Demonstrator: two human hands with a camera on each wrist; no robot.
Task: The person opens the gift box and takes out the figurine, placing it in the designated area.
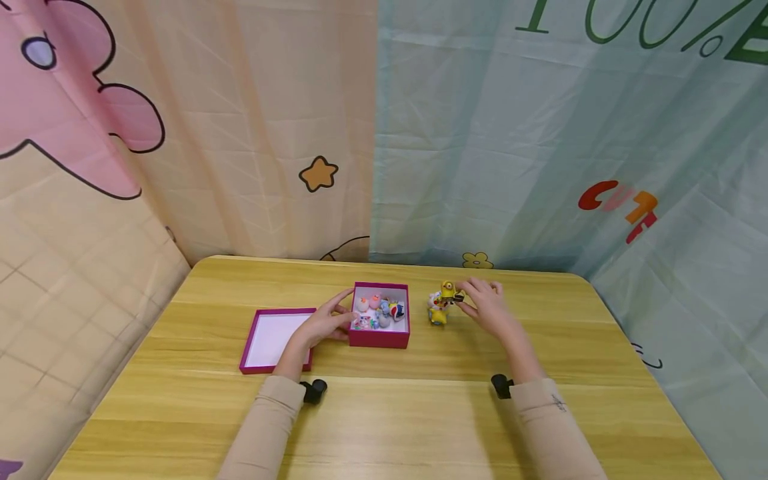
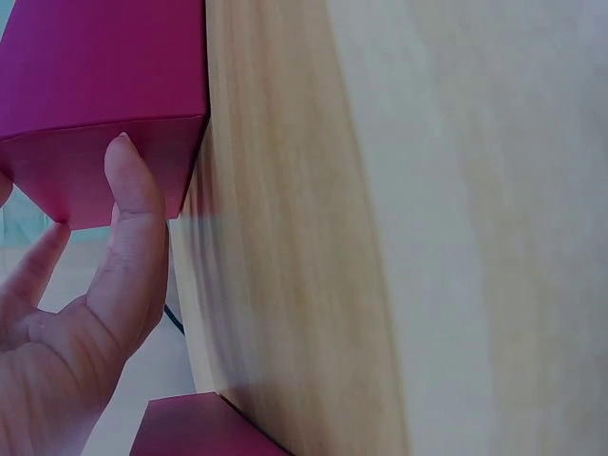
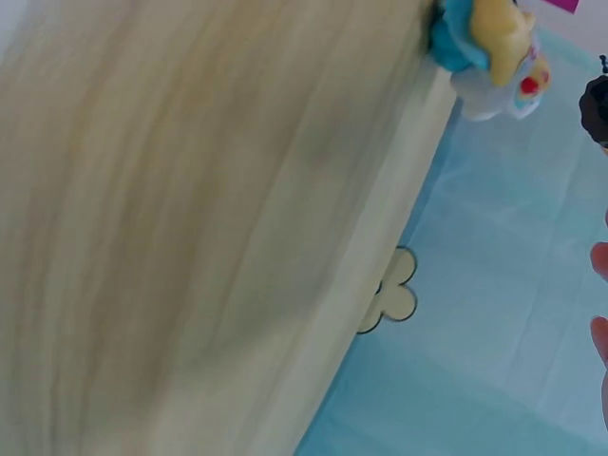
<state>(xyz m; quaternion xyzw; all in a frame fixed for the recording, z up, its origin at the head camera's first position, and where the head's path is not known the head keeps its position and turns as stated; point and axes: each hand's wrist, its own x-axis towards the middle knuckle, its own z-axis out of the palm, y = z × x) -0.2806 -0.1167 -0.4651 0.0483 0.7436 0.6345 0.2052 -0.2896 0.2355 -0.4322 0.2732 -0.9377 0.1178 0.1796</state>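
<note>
My left hand (image 1: pixel 327 323) touches the left wall of an open magenta box (image 1: pixel 379 339), fingers fairly straight. In the left wrist view the thumb of that hand (image 2: pixel 95 304) lies against the box's side wall (image 2: pixel 157 157). Several small figurines (image 1: pixel 375 312) in pink, white, grey and blue lie inside the box. To the box's right, my right hand (image 1: pixel 487 308) pinches a small yellow minion figurine (image 1: pixel 447 289) with a dark part near the fingertips. Just below it stands another figurine (image 1: pixel 437 313), white and yellow; its blue side (image 3: pixel 456 38) shows in the right wrist view.
A magenta lid (image 1: pixel 273 340) with a white inside lies left of the box, partly behind the left forearm. The wooden table (image 1: pixel 408 413) ends at a printed curtain (image 1: pixel 468 167) along the back.
</note>
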